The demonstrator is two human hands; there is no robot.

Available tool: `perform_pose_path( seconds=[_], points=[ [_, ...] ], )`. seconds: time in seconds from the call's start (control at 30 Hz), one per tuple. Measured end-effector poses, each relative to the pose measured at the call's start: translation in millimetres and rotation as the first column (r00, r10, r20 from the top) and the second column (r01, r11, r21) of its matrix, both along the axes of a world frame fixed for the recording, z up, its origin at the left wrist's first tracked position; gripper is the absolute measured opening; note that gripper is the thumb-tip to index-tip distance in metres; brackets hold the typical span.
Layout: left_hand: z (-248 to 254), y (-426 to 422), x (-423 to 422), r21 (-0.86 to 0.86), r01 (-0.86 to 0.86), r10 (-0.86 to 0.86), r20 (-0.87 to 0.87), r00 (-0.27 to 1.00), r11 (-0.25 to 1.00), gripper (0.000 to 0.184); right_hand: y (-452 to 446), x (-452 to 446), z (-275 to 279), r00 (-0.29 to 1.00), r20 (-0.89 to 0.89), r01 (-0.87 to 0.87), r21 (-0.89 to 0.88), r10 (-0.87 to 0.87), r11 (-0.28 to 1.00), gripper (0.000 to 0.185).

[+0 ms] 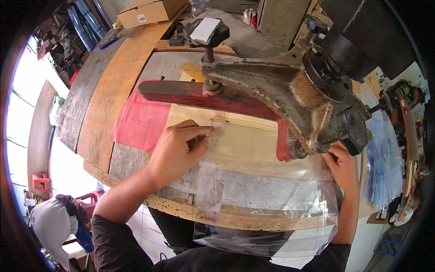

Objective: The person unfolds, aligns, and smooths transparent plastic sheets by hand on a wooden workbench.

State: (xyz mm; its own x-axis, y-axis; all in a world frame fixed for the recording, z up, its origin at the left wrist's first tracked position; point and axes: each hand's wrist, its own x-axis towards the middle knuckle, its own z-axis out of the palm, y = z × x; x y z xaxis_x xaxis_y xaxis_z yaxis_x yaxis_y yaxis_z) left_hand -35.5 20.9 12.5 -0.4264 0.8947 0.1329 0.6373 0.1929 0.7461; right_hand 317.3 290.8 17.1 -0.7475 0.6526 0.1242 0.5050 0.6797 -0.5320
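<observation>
A clear plastic sheet [267, 192] lies under the red-edged bar [244, 103] of a heavy metal press [290, 88], and its near part hangs over the table's front edge. My left hand [179, 149] pinches the sheet's upper left side between thumb and index finger, just in front of the bar. At the sheet's right side, my right hand [340, 167] has its fingers closed on the border, with the fingertips partly hidden by the press's black knob [352, 131]. A pale yellow board [244, 145] shows through the plastic.
Red sheet material [142, 120] lies left of the press. More clear plastic sheets [383, 158] are piled at the right. A cardboard box [149, 12] and a blue pen [108, 43] rest at the back left. The press's arm overhangs the work surface.
</observation>
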Motion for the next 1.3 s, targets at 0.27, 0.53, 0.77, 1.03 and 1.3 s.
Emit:
perform_pose_path(
  seconds=[0.27,0.53,0.77,1.03,1.3],
  points=[
    [-3.0,0.6,-0.3,0.002,-0.010,0.010,0.036,0.999,1.000,0.023,1.4,0.8,2.0,0.999,0.023,-0.027,0.001,0.027,1.000,0.021],
    [-1.3,1.1,0.7,-0.036,-0.009,0.009,0.013,1.000,0.999,0.024,3.2,2.4,1.8,0.999,0.037,-0.014,-0.014,0.014,1.000,0.025],
    [-2.9,1.6,1.4,0.002,-0.010,0.010,-0.003,1.000,1.000,0.025,0.6,0.4,6.6,0.999,0.048,-0.002,-0.009,0.003,1.000,0.026],
    [-1.2,1.3,2.6,0.010,-0.029,0.029,0.015,0.999,1.000,0.023,0.8,-0.8,3.3,0.999,-0.006,-0.040,0.040,0.041,0.998,0.013],
    [-0.5,1.7,1.9,-0.007,-0.033,0.034,0.058,0.998,0.999,0.023,1.0,-1.7,2.8,0.998,-0.028,-0.047,0.060,0.049,0.997,0.012]
  ],
)
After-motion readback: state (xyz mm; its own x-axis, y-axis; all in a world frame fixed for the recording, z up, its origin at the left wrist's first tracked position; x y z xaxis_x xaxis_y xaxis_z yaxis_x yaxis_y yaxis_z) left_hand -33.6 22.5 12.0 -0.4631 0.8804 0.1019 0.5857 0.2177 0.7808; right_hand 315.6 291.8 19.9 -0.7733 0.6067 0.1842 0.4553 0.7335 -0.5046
